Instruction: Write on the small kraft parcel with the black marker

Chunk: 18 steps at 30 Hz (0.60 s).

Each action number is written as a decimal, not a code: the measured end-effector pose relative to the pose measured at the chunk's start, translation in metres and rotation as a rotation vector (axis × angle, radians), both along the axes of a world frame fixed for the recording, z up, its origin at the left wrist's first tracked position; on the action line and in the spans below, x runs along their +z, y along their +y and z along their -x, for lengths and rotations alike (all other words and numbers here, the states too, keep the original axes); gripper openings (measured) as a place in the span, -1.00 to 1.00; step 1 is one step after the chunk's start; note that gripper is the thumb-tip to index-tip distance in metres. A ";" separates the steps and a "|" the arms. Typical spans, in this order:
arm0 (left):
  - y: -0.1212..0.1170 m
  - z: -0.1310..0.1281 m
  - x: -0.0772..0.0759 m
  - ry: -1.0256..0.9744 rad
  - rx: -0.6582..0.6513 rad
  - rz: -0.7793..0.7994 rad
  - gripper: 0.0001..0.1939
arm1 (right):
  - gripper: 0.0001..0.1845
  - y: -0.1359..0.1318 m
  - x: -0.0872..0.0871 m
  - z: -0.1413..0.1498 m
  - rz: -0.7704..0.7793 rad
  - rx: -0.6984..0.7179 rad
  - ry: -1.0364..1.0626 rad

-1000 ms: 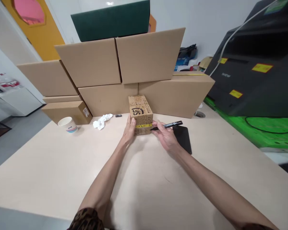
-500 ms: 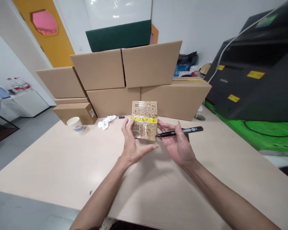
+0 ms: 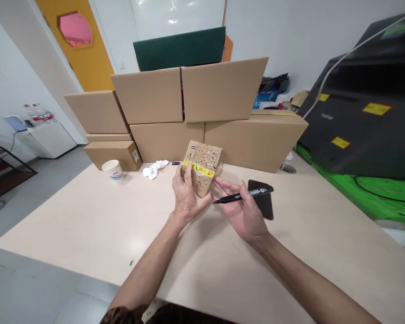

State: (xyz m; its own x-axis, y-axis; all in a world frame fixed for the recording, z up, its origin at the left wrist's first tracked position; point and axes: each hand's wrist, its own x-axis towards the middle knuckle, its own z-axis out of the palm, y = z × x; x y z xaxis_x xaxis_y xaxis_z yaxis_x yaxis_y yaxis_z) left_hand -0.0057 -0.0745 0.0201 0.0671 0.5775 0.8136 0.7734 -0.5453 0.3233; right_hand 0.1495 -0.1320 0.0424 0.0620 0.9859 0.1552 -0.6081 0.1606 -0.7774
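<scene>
Nearest the camera, two bare forearms reach out over the pale tabletop [image 3: 87, 225]. The right hand [image 3: 245, 211] pinches a black marker [image 3: 245, 195] between thumb and fingers, its tip pointing left toward the box, the other fingers loosely curled. The left hand [image 3: 187, 195] grips a small printed box [image 3: 202, 168] from its left side, thumb on the near face and fingers wrapped behind, holding it tilted and lifted just above the tabletop; a yellow tape band crosses its near face. The marker tip hangs just short of the box's lower right edge, not touching.

To mark cleanly, the box probably wants a firmer brace, a corner rested on the tabletop perhaps, and a plain patch of card turned square to the tip, clear of the glossy tape where ink would likely smear.

Just behind the right hand lies a dark phone [image 3: 261, 202]. Farther left sit crumpled tissue [image 3: 154, 169] and a paper cup [image 3: 112, 169]. Stacked cartons [image 3: 222, 94] wall off the back, with a black printer [image 3: 364, 112] at right.
</scene>
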 end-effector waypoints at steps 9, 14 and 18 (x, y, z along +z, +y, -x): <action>-0.015 0.036 0.034 0.106 -0.360 -0.189 0.22 | -0.60 -0.020 0.014 -0.017 -0.286 -0.143 -0.301; -0.012 0.026 0.027 0.091 -0.445 -0.235 0.27 | -0.85 -0.027 0.023 -0.026 -0.503 -0.391 -0.733; -0.010 0.021 0.020 0.043 -0.492 -0.217 0.31 | -0.85 -0.028 0.028 -0.021 -0.668 -0.549 -0.963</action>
State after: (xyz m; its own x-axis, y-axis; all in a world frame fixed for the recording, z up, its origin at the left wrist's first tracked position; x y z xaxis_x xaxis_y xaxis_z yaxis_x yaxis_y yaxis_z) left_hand -0.0271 -0.0841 0.0396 0.3232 0.2885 0.9013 0.4196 -0.8973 0.1368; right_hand 0.1708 -0.1599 0.0702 0.0202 0.5822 0.8128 0.4171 0.7340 -0.5361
